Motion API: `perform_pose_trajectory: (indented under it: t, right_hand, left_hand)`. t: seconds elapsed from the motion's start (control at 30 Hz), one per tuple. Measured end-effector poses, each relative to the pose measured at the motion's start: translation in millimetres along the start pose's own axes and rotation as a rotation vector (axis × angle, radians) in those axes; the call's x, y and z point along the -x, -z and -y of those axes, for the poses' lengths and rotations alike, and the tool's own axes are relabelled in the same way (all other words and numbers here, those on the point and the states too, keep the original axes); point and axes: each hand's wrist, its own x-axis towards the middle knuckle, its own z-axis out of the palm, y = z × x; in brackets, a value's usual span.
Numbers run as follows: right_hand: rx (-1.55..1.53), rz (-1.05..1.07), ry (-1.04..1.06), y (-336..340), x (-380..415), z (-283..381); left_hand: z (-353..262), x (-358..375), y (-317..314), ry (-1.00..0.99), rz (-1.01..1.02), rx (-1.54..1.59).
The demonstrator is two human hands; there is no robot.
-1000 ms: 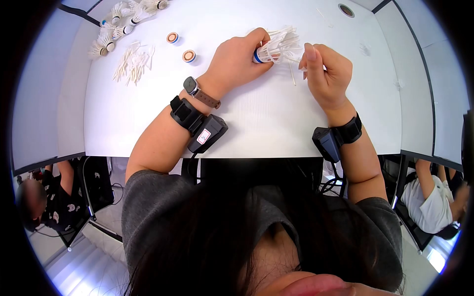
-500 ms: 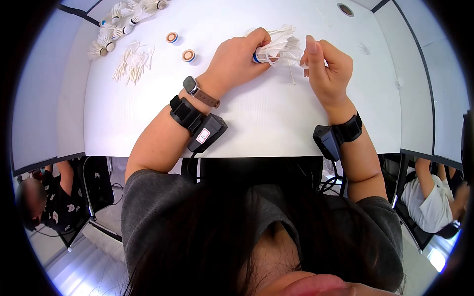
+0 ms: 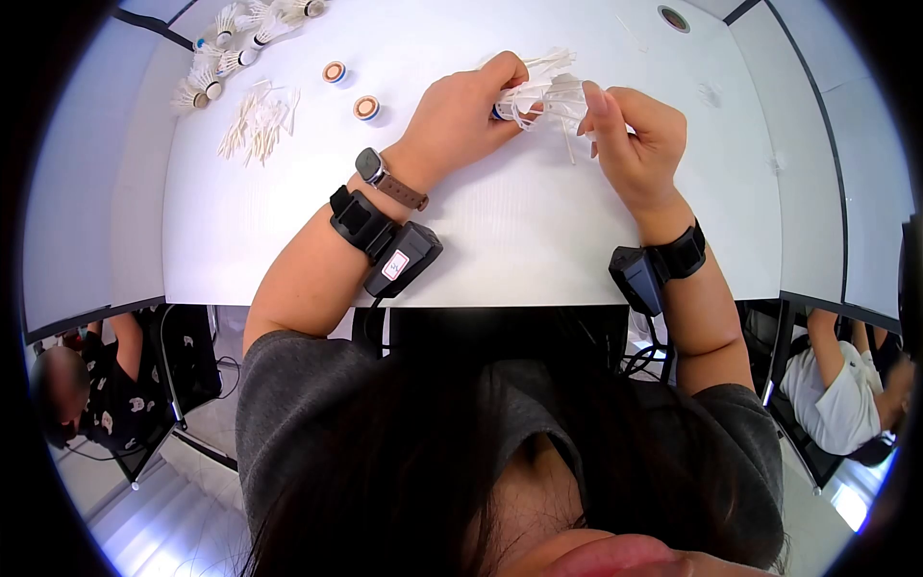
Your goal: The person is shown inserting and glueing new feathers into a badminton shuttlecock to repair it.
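Note:
My left hand [image 3: 469, 113] is closed around the base of a white feather shuttlecock [image 3: 550, 94], and a bit of its blue band shows beside the fingers. The feathered skirt points right, looking frayed and uneven. At its right rim my right hand [image 3: 642, 139] is closed in a pinch on a feather, thumb uppermost; the fingertips partly hide the grip. Loose white feather shafts [image 3: 565, 62] lie just behind the shuttlecock, and one more pokes out below it. Two bare shuttlecock corks with blue-and-white bands, a rear cork [image 3: 334, 72] and a front cork [image 3: 366, 108], stand left of my hands.
Several shuttlecocks [image 3: 231, 60] lie at the table's back left corner. In front of them is a pile of feather shafts [image 3: 260, 123]. A round cable hole [image 3: 673, 18] is at the back right. White partitions flank the table; people sit beyond on both sides.
My right hand has shifted slightly left, with its thumb tip lower and nearer the shuttlecock's rim. My left hand keeps its hold almost unmoved.

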Motion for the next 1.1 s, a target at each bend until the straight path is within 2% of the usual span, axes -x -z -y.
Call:
perform_pose_trajectory:
  t: [0.23, 0.43, 0.63, 0.8, 1.1]
  right_hand:
    - [-0.052, 0.003, 0.056, 0.8, 0.0, 0.4]
    - [-0.123, 0.013, 0.015, -1.6, 0.8, -0.2]
    - [-0.112, -0.099, 0.02, -5.6, 0.5, -0.9]
    - [0.024, -0.084, 0.077, -2.9, -0.3, -9.3]
    - [-0.129, -0.028, -0.071, -8.0, 0.5, -14.6]
  left_hand:
    - [-0.2, 0.7, -0.5, -0.001, -0.01, 0.01]
    - [1.6, 1.0, -1.6, -0.016, -0.018, 0.005]
    - [-0.5, 1.1, -0.2, 0.004, -0.012, 0.035]
    - [0.2, 0.8, -0.8, 0.023, -0.024, 0.053]
    - [-2.4, 1.1, 1.2, 0.004, -0.035, 0.064]
